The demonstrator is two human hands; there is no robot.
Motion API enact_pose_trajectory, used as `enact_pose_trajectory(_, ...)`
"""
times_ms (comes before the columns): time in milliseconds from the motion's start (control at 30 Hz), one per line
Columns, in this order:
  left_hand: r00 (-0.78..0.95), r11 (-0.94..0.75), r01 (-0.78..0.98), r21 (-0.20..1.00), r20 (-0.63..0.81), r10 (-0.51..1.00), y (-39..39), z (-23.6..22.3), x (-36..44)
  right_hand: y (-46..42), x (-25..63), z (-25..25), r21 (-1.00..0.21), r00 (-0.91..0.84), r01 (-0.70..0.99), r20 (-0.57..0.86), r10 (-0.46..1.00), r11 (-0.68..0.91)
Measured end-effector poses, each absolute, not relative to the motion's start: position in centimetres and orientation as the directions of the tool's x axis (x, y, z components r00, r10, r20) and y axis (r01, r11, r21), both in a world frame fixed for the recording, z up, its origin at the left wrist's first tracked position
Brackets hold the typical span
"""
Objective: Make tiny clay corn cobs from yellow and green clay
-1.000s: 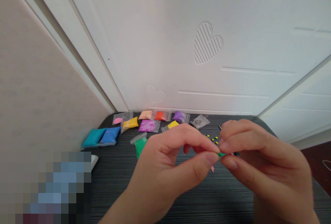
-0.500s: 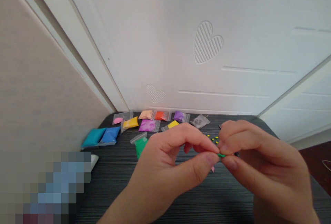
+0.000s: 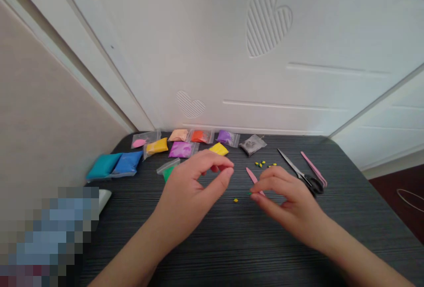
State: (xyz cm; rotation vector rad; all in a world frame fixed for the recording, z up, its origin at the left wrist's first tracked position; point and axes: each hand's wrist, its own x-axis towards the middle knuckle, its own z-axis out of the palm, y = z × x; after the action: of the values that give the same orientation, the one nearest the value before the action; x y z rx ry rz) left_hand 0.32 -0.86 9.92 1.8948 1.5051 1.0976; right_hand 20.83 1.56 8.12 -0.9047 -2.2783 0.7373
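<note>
My right hand (image 3: 281, 194) pinches a tiny piece of green clay (image 3: 251, 194) between thumb and fingertips, low over the table. To its left is my left hand (image 3: 195, 185), its thumb and index tips brought together; whether anything lies between them I cannot make out. A small yellow-and-green clay piece (image 3: 235, 200) rests on the table between the hands. Partly behind my right fingers lies a pink modelling tool (image 3: 252, 175). Several more yellow-and-green pieces (image 3: 260, 164) are scattered beyond it. The bag of green clay (image 3: 168, 171) is partly covered by my left hand.
Bags of coloured clay line the back of the dark table (image 3: 205, 251), among them a yellow one (image 3: 218, 149) and a blue one (image 3: 127, 163). Black-handled scissors (image 3: 300, 174) and pink tweezers (image 3: 313, 168) lie at the right. A white door (image 3: 212, 57) rises behind.
My hands have moved apart and lower toward the table; the green piece stays in the right fingers. Scissors, tweezers and the pink tool have come into clear view as the camera shifted.
</note>
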Motion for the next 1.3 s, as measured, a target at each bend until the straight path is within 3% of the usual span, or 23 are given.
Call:
enact_pose_trajectory(133,0.179,-0.183,0.668,0.721,0.083,0.980,-0.7,4.7,-0.2,0.5,21.3,2.7,-0.580,-0.658,0.528,0.183,0.730,0.621)
enact_pose_trajectory(300,0.300,-0.227,0.707,0.670,0.007,0.954,-0.7,0.6,0.7,-0.3,21.4,-0.3,-0.515,-0.683,0.564,0.149,0.715,0.646)
enact_pose_trajectory(767,0.325,-0.289,0.747,0.599,0.051,0.944,-0.6,-1.0,1.0,0.6,21.9,-0.5,-0.403,-0.719,0.609,0.084,0.690,0.684)
enact_pose_trajectory(1300,0.331,-0.297,0.758,0.581,0.050,0.942,-0.6,-1.0,1.0,1.0,21.3,-0.5,-0.400,-0.698,0.640,0.053,0.714,0.655)
